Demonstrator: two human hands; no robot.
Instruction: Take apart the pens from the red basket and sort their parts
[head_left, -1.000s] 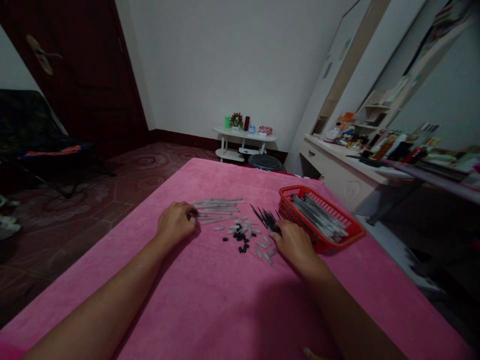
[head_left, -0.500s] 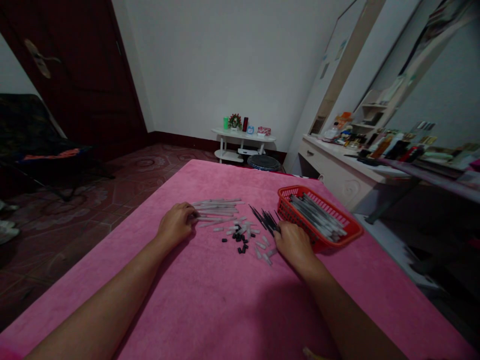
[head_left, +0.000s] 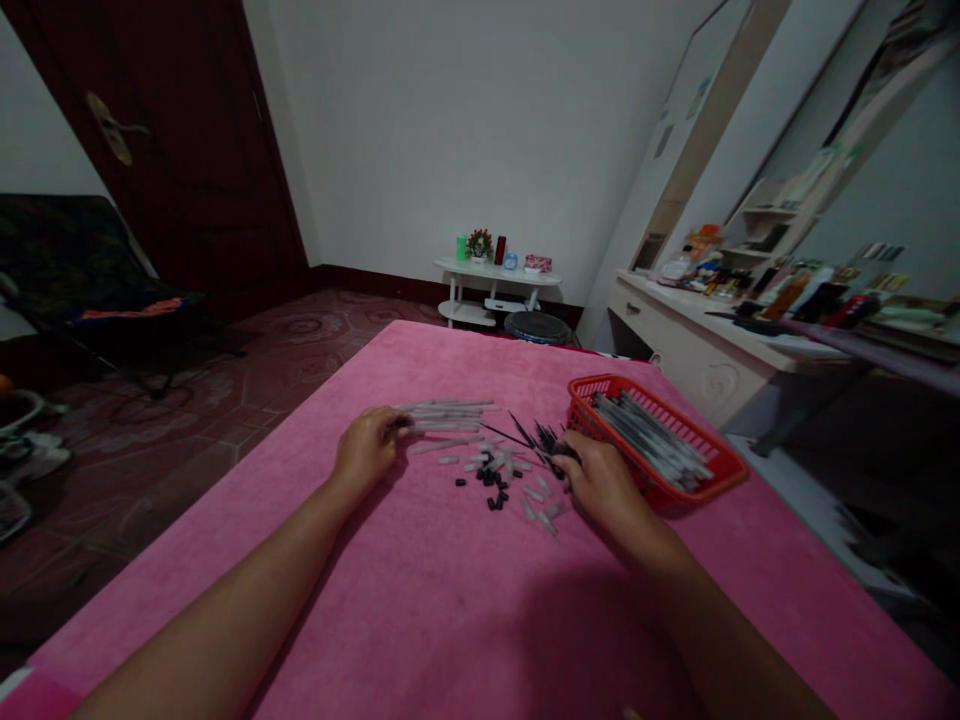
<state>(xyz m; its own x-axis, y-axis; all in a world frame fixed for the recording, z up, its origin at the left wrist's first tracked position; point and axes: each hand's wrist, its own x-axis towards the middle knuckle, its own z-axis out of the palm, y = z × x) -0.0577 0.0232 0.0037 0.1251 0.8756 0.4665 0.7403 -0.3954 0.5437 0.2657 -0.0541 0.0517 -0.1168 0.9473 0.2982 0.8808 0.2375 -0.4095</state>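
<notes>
My left hand rests on the pink table cover, its fingers curled on the near end of a pile of grey pen barrels. My right hand lies beside a red basket, fingers closed on thin black refills. Between the hands lie small grey caps and black end plugs. The basket holds several assembled pens.
A white low shelf table with small items stands by the far wall, a dark round stool before it. A dresser with bottles is at the right. A dark door and a chair are at the left.
The view has shifted slightly, so everything sits a little further right. Both hands stay on the same piles, with the right fingers reaching a bit further into the black refills.
</notes>
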